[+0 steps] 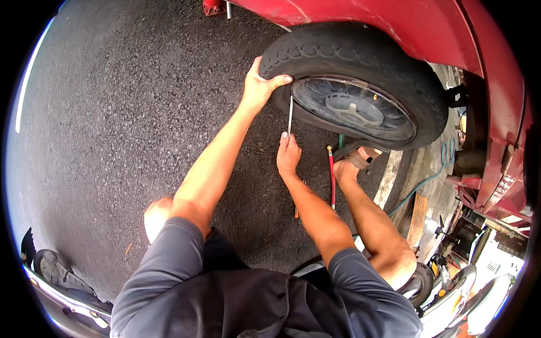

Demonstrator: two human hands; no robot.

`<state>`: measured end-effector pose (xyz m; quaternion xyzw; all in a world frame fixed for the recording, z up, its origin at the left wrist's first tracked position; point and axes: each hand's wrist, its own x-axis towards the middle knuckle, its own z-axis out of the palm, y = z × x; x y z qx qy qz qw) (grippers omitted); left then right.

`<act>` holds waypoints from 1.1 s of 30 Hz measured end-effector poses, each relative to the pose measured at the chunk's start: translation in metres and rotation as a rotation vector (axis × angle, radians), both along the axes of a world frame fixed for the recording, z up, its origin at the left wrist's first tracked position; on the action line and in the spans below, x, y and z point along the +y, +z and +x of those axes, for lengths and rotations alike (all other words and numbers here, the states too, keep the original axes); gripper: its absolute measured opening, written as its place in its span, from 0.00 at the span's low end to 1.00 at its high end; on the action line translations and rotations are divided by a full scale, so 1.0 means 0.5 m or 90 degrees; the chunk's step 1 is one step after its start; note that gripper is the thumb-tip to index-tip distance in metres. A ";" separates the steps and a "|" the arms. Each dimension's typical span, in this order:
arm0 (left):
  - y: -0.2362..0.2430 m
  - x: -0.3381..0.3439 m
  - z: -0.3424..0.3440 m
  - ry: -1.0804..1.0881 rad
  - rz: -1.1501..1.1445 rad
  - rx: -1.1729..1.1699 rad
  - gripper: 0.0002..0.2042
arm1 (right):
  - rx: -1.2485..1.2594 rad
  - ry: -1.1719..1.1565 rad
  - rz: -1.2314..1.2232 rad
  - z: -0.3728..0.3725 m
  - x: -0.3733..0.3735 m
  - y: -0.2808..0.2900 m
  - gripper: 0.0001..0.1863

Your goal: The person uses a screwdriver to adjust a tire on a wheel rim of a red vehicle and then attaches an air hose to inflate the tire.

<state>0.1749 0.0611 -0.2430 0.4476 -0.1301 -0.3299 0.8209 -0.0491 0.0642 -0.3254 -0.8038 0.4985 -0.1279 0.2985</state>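
Observation:
A black tire [360, 53] on a dark metal wheel rim [332, 112] leans tilted beneath a red vehicle body [428, 25]. My left hand [261, 87] grips the tire's left edge, thumb over the sidewall and fingers partly hidden behind it. In my right hand [289, 155] is a slim silver tire lever [291, 115], held nearly upright. Its upper tip meets the gap between tire and rim; its lower end is hidden in my fist. A small brass-coloured valve [375, 97] shows on the rim. My sandalled foot [360, 159] is at the tire's lower edge.
A red hose [332, 180] with a brass end lies on the asphalt [141, 112] right of my right forearm. Farther right are a green hose [417, 188], a wooden plank [417, 219] and a parked motorcycle [445, 281]. A red jack [214, 7] stands at the top.

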 end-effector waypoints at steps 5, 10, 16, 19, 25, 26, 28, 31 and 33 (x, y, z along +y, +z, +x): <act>-0.010 0.030 0.021 -0.123 -0.010 -0.058 0.47 | -0.030 -0.006 0.034 -0.001 0.003 -0.017 0.24; -0.015 0.027 0.029 -0.109 0.010 -0.098 0.44 | -0.009 0.042 0.021 -0.019 -0.040 -0.018 0.22; -0.054 -0.008 0.004 0.025 0.042 -0.108 0.43 | -0.004 0.054 -0.061 -0.028 -0.020 -0.022 0.19; -0.059 -0.022 0.007 0.056 0.080 -0.104 0.42 | -0.076 0.039 0.213 -0.040 0.020 0.000 0.16; -0.057 -0.035 0.008 0.056 0.063 -0.091 0.43 | -0.006 0.294 0.544 -0.063 -0.053 0.070 0.12; -0.061 -0.040 0.007 0.058 0.087 -0.119 0.43 | 0.100 0.320 0.468 -0.080 -0.100 0.070 0.13; -0.068 -0.040 0.010 0.055 0.097 -0.120 0.43 | 0.281 0.364 0.382 -0.066 -0.155 0.113 0.13; -0.073 -0.031 0.004 0.053 0.121 -0.125 0.44 | 0.225 0.253 0.339 -0.051 -0.066 0.137 0.13; -0.069 -0.030 0.019 0.058 0.134 -0.140 0.43 | -0.047 0.105 0.581 -0.031 0.051 0.147 0.13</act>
